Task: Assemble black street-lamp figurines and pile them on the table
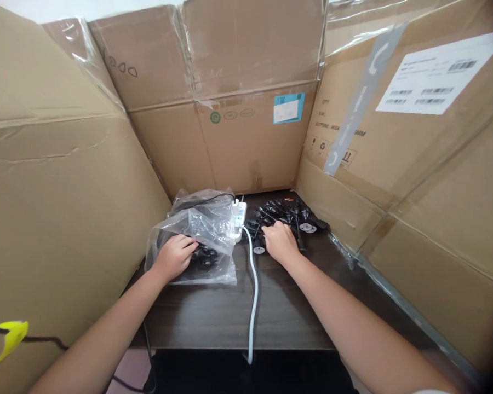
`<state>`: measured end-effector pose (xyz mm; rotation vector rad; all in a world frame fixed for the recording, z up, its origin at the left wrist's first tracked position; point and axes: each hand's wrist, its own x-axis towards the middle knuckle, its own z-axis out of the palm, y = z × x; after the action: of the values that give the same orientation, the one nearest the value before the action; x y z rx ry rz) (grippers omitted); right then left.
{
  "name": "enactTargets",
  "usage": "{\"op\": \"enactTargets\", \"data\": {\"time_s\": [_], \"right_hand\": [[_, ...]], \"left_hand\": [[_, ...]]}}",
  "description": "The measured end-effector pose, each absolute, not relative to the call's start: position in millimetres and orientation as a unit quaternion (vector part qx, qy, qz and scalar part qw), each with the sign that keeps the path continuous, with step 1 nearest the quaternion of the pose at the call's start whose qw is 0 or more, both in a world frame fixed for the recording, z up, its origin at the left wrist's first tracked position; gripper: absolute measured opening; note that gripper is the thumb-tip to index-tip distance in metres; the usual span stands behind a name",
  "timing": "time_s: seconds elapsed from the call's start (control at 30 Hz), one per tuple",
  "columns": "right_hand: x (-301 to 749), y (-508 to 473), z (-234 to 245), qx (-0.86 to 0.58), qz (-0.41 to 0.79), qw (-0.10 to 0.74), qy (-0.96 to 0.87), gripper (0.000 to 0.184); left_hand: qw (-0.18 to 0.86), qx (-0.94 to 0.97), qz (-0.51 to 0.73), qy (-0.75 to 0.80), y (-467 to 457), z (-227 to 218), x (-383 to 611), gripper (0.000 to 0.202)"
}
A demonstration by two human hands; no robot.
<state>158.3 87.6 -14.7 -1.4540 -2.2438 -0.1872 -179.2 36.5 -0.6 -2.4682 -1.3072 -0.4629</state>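
Observation:
My left hand (176,256) rests on a clear plastic bag (197,230) that holds black plug adapters, fingers curled over the black parts at the bag's mouth. My right hand (280,242) lies on the near edge of a pile of black adapters (290,214) on the dark wooden table (279,312), fingers bent down among them; what they grip is hidden. Between the two hands sits a white power strip (239,218) with its white cable (253,295) running toward me off the table edge.
Large cardboard boxes wall in the table: one on the left (57,197), one at the back (230,109), one on the right (414,164) with a white label. A yellow tag (8,336) on a black cord shows at the lower left.

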Motion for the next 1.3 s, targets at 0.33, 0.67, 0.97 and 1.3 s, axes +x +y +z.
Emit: {"op": "enactTargets", "data": {"time_s": [0.33,0.67,0.97,1.3], "right_hand": [[163.7,84.1,-8.6,-0.519,-0.1,0.345,-0.776,0.023],[163.5,70.2,-0.3,-0.45,-0.063,0.562,-0.691,0.013],[144.5,30.4,-2.6,-0.349,0.235,0.673,-0.608,0.005],[131.5,4.1,4.4,-0.268,0.306,0.598,-0.69,0.013]], "left_hand": [[0.156,-0.857,-0.125,-0.476,29.2,3.4,-174.2,0.046],[0.153,-0.842,-0.17,-0.487,8.5,39.8,-180.6,0.025],[-0.172,-0.76,-0.457,-0.428,-16.4,47.9,-61.7,0.015],[-0.455,-0.538,-0.574,-0.418,-8.2,2.1,-14.4,0.022]]}}
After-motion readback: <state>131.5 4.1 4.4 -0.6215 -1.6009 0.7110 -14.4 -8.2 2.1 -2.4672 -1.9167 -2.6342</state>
